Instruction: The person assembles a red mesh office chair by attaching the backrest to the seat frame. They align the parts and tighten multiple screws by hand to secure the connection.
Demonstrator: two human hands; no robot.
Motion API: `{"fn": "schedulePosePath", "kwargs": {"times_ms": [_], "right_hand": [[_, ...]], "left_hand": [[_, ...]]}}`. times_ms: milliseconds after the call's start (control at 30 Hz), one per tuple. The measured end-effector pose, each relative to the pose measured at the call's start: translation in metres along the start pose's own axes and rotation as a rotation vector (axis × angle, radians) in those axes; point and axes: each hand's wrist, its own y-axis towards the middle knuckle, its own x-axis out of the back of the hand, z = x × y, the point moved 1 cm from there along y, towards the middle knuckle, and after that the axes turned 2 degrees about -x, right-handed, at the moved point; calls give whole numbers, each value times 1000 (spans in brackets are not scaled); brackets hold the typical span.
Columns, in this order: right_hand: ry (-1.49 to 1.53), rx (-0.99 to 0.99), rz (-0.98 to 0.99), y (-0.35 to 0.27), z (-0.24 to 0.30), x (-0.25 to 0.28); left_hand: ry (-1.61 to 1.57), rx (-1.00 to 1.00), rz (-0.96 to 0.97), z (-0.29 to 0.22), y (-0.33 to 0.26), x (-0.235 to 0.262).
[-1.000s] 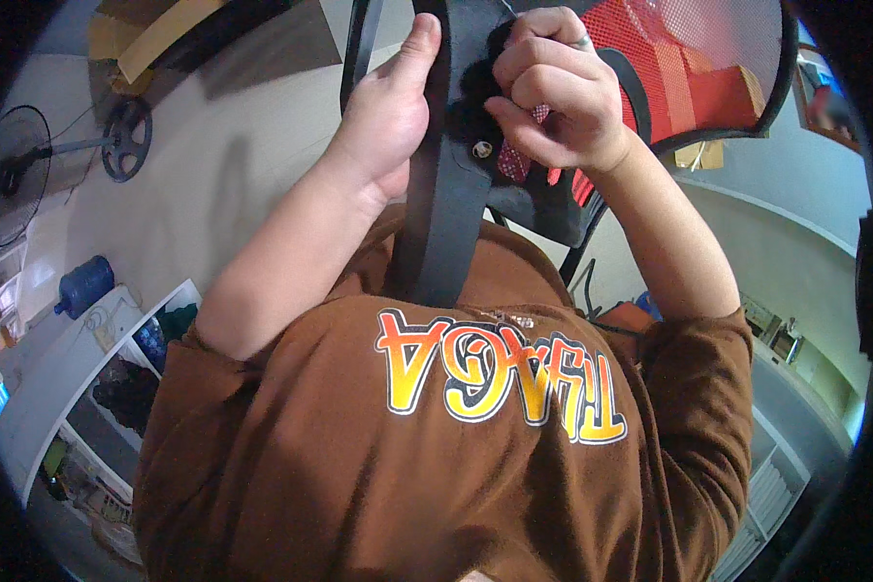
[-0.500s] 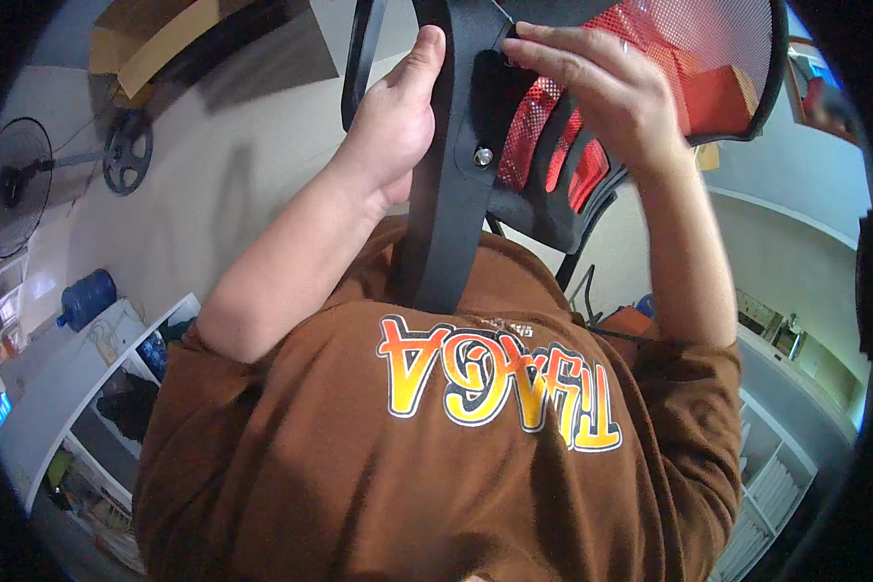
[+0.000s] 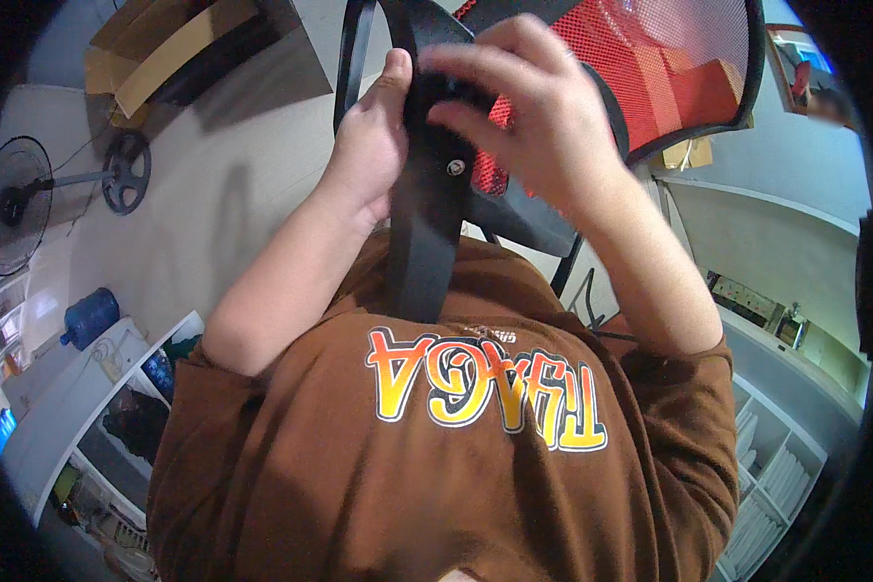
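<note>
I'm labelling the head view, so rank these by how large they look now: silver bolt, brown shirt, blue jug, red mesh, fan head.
Largest to smallest:
1. Brown shirt
2. Red mesh, counting only what shows
3. Fan head
4. Blue jug
5. Silver bolt

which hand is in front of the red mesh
The right hand, blurred, thumb and fingers apart; the left hand is instead at the black bar's left edge, thumb up, clear of the red mesh.

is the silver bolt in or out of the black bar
In, it seems: only the bolt's round head shows, against the black bar. How tight it is, I cannot tell.
</note>
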Motion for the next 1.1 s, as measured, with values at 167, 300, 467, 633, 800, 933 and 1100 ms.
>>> {"fn": "schedulePosePath", "kwargs": {"times_ms": [167, 300, 467, 633, 800, 933, 1100], "right_hand": [[-80, 26, -36, -14, 6, -7], [-63, 67, -66, -27, -2, -9], [-27, 28, -181, -43, 0, -11], [52, -169, -224, -60, -17, -10], [523, -632, -333, -43, -32, 0], [650, -724, -228, 6, -12, 14], [-98, -115, -166, 1, 16, 4]], "left_hand": [[13, -2, 36, -1, -2, 0], [52, -8, -40, 3, 1, -4], [41, -19, -12, 5, 6, 3], [107, -8, -25, 7, 5, 1], [112, 2, -19, 9, 5, 4], [57, -7, 7, 13, 6, -4], [132, 64, -105, -2, -12, -22]]}}
